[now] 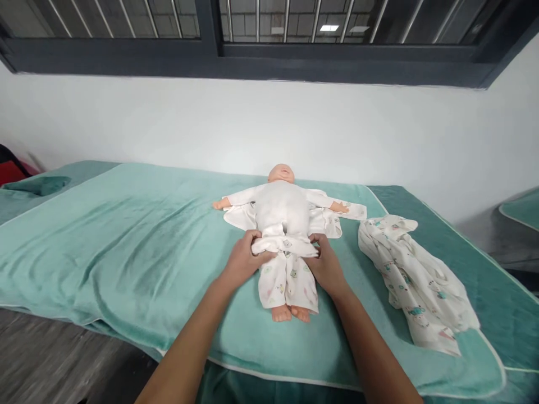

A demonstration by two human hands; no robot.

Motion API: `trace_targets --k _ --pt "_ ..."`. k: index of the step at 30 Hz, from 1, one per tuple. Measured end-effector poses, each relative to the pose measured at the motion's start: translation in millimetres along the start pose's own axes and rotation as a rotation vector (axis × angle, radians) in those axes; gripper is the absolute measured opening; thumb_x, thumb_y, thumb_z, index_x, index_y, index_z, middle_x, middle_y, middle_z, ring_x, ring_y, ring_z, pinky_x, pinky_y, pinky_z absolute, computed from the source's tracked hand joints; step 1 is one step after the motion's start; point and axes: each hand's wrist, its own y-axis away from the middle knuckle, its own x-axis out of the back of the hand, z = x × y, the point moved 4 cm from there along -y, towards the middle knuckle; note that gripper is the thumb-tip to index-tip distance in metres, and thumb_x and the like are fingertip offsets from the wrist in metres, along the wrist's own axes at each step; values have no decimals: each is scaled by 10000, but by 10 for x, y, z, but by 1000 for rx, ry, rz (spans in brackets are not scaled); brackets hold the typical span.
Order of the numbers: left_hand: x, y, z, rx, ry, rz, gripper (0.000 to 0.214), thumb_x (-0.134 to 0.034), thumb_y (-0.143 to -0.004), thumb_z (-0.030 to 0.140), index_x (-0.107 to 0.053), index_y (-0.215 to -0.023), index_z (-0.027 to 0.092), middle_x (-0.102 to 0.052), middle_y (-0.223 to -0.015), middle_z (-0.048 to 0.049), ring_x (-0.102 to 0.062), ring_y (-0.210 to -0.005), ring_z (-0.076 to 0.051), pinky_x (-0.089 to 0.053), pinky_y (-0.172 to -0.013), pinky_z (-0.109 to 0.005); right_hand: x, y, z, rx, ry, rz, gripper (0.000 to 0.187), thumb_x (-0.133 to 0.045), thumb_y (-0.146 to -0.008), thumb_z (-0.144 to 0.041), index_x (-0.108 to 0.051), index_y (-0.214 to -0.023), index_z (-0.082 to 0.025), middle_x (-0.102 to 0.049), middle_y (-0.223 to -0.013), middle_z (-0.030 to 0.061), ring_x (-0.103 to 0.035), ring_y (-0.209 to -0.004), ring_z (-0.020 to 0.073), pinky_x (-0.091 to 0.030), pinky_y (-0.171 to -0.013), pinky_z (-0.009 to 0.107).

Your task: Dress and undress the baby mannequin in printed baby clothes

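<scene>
A baby doll (281, 174) lies on its back, arms spread, head toward the wall and feet toward me. White printed trousers (273, 278) cover its legs, with the bare feet showing below the hems. My left hand (246, 255) pinches the trousers' waistband at the doll's hip on the left. On the opposite hip, my right hand (326, 262) grips the same waistband between thumb and fingers. The doll's white torso (282, 205) shows above the waistband. An opened white printed top (326, 221) is spread beneath its back and arms.
A crumpled white printed cloth (416, 280) lies to the right of the doll. Light green sheeting (138, 235) covers the bed, over a darker green layer (480, 292). Behind stands a white wall (168, 123) under a barred window (273, 28). A red and black object (10, 168) sits at far left.
</scene>
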Motion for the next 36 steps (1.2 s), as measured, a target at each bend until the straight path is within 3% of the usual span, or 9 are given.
trace_targets --k 3,5,9,13,16,19,22,27,36 --pt "15 177 50 -15 11 -121 664 -796 -679 497 -510 -1205 211 -622 -1202 -80 -570 -1063 -256 -455 -876 -357 -13 102 -49 -41 -75 -253 449 -744 -734 -446 -515 -1042 -213 -597 -880 -3 -537 -751 171 -445 -667 282" --pt "2 256 82 -72 -35 -145 479 -772 -714 490 -567 -1040 204 -645 -1078 -55 -578 -991 -240 -443 -869 -356 -27 179 -67 -14 -19 -292 373 -743 -736 -455 -534 -928 -214 -583 -813 -13 -513 -724 168 -427 -655 282" --pt "-51 294 140 -218 -139 26 233 -596 -842 302 -449 -687 211 -567 -723 8 -527 -749 -181 -396 -806 -343 -58 310 -96 229 241 48 207 -581 -767 -221 -408 -654 -235 -495 -648 -6 -464 -699 186 -389 -704 321" --pt "-49 287 142 -148 -131 238 139 -509 -825 193 -442 -708 226 -576 -711 -6 -508 -729 -192 -391 -750 -333 -86 385 -113 291 286 282 167 -492 -742 -124 -404 -660 -241 -466 -647 -6 -457 -689 189 -398 -725 333" --pt "-49 359 121 -27 -17 138 140 -598 -827 281 -529 -935 224 -631 -900 -28 -556 -841 -208 -441 -768 -331 -69 365 -107 120 79 91 51 -539 -805 -222 -505 -841 -234 -547 -793 3 -514 -760 192 -439 -701 312" --pt "-74 554 154 -101 60 -59 655 -782 -722 445 -472 -1259 234 -566 -1233 -94 -550 -1114 -257 -470 -948 -393 -44 437 -149 38 -117 -239 456 -708 -775 -381 -500 -1145 -216 -580 -1017 41 -561 -888 209 -497 -752 328" --pt "-127 764 197 -238 -55 -131 1140 -926 -491 512 -352 -1447 273 -408 -1416 -150 -415 -1328 -358 -402 -1086 -487 23 556 -186 19 -136 -391 886 -890 -598 -443 -413 -1312 -224 -539 -1202 82 -563 -1044 252 -512 -851 363" --pt "-211 837 313 -368 -346 -26 1040 -898 -565 471 -383 -1445 268 -454 -1307 -153 -464 -1243 -385 -399 -1053 -534 67 633 -261 34 -7 -453 1077 -948 -496 -433 -368 -1381 -235 -488 -1299 110 -557 -1120 282 -519 -874 375" --pt "-88 714 408 -411 -510 -117 526 -664 -872 308 -481 -1365 287 -588 -1126 -75 -589 -1069 -277 -451 -884 -401 4 632 -372 6 196 -289 364 -729 -776 -419 -540 -1014 -218 -654 -913 23 -590 -793 206 -457 -669 310"
